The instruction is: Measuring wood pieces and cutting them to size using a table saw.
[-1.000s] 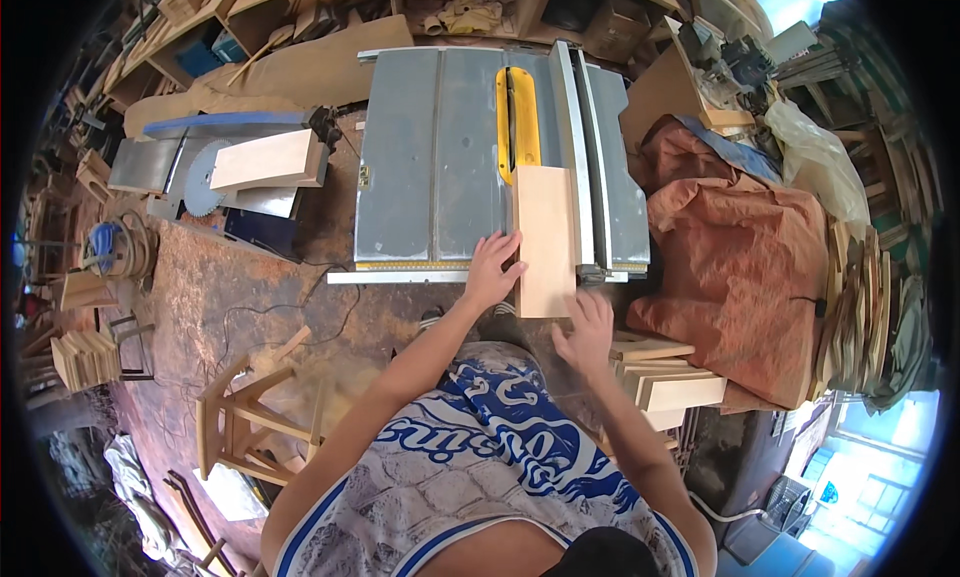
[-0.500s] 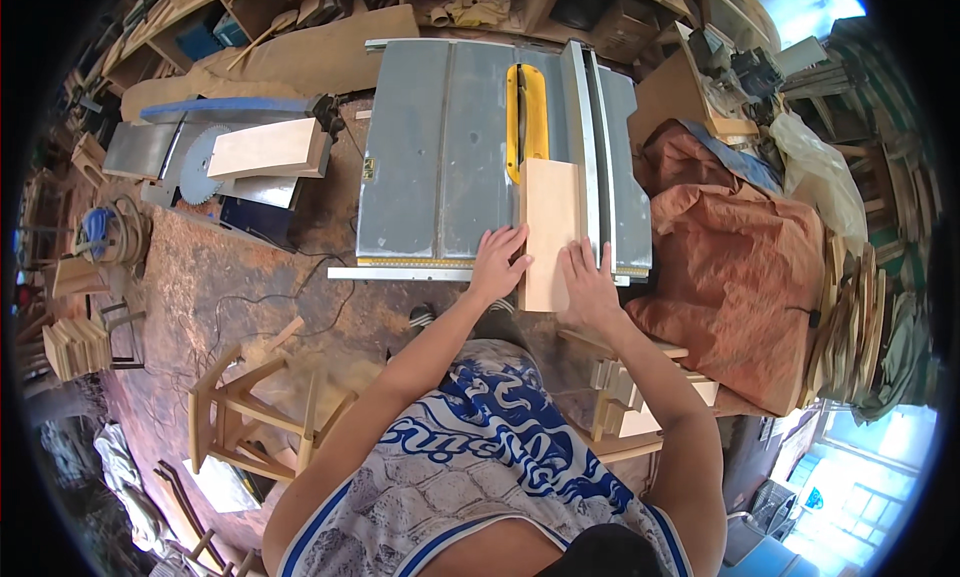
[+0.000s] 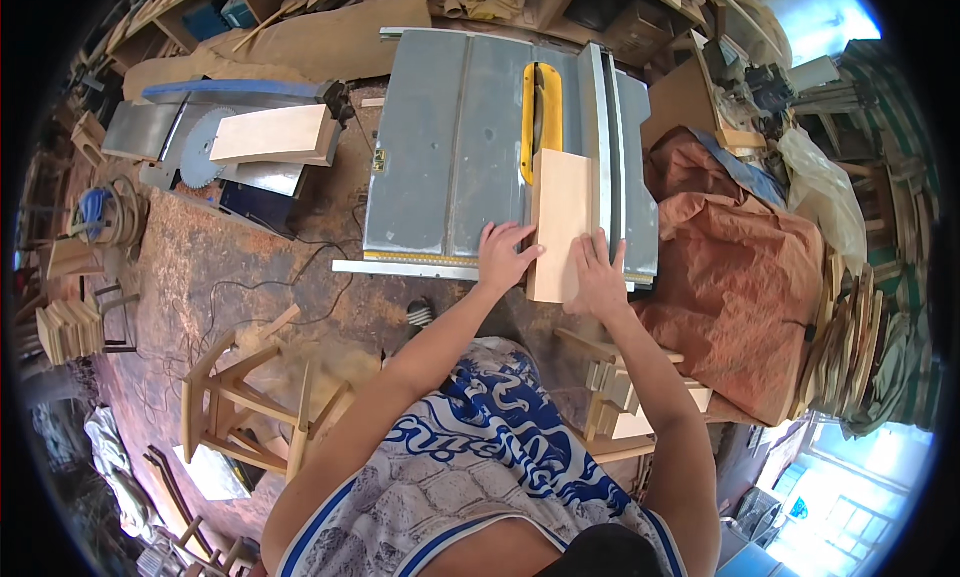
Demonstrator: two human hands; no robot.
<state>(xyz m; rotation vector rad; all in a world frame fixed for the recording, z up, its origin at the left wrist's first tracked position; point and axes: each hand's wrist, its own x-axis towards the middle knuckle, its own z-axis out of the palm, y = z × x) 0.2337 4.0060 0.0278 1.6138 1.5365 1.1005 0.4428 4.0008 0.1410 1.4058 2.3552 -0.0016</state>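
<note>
A pale wooden board (image 3: pixel 563 207) lies lengthwise on a grey table saw (image 3: pixel 408 167). Its far end covers the near part of the yellow insert (image 3: pixel 529 127), and its right edge runs along the metal fence (image 3: pixel 604 127). The blade (image 3: pixel 541 107) shows in the insert's slot; its part near the board is hard to make out. My left hand (image 3: pixel 506 259) bears on the board's left side, thumb against the edge, fingers reaching forward. My right hand (image 3: pixel 599 277) grips its near right side, fingers forward beside the fence and thumb towards the near end.
On the left stands a second machine with a round saw blade (image 3: pixel 203 149) and a wood block (image 3: pixel 268 135). Orange-brown sheeting (image 3: pixel 735 277) bulges on the right. Wooden frames (image 3: pixel 245 402) stand behind my left arm. A cord (image 3: pixel 300 262) crosses the floor.
The view has shifted, so the saw appears slightly higher and farther right. The board seems to have slid a little away from me, both hands staying with it.
</note>
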